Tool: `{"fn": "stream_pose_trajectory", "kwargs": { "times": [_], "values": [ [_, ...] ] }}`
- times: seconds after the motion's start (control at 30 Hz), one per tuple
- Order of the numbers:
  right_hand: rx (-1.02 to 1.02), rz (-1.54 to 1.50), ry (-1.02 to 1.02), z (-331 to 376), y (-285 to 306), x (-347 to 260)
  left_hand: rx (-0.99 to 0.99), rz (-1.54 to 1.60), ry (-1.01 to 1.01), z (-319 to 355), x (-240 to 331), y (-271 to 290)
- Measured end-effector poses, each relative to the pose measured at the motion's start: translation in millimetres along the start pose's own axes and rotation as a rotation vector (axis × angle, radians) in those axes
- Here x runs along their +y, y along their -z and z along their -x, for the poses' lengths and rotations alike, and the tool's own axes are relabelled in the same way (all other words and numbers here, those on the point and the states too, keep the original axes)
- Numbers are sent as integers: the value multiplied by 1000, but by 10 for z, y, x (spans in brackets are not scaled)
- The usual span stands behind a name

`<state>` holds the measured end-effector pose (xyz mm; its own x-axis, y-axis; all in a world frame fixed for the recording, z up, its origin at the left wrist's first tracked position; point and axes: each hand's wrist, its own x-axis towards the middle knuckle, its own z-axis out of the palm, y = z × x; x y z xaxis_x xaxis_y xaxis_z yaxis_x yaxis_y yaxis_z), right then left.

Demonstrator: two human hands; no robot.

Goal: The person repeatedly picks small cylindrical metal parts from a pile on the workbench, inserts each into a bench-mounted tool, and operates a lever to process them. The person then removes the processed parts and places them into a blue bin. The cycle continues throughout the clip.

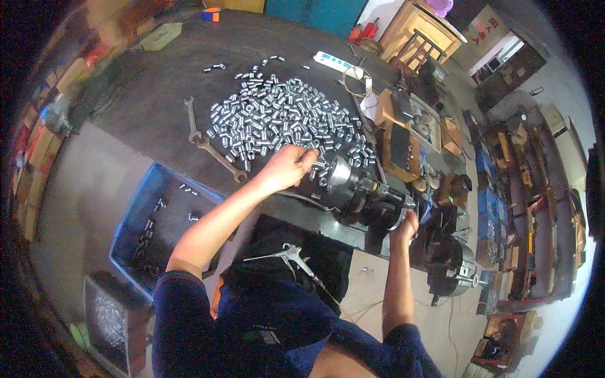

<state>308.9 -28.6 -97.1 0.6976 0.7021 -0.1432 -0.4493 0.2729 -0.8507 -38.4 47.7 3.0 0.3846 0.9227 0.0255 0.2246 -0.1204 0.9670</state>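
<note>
My left hand (291,167) is closed in a pinch beside the round metal chuck (339,173) of a small bench machine (381,194). What its fingers hold is too small to make out. At the machine's right end, my right hand (408,225) is closed on a handle there, mostly hidden by the hand. A wide heap of short shiny metal sleeves (280,116) lies on the dark table just beyond my left hand. A few sleeves lie loose near the chuck.
Two open-end wrenches (192,120) lie left of the heap. Below the table edge sit a blue-lined bin (135,208) with some sleeves and an air blow gun (291,253). A white power strip (339,64) lies at the back. Wooden boxes (400,154) stand right; shelves (535,208) line the wall.
</note>
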Motion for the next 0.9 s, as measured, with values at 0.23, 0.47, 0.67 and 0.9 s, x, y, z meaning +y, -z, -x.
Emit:
{"fn": "stream_pose_trajectory", "kwargs": {
  "times": [0.23, 0.47, 0.67, 0.9],
  "values": [
    [-200, 142, 353, 25, -730, -683, 261, -257, 302, 878, -536, 777],
    [-315, 0, 281, 740, -268, -836, 437, -599, 703, 2137, -1898, 1317],
    [-255, 34, 78, 563, 249, -368, 227, -980, 448, 1768, -1393, 1129],
    [-237, 35, -12, 468, 190, -249, -67, -709, -379, 365, -449, 79]
  ]
}}
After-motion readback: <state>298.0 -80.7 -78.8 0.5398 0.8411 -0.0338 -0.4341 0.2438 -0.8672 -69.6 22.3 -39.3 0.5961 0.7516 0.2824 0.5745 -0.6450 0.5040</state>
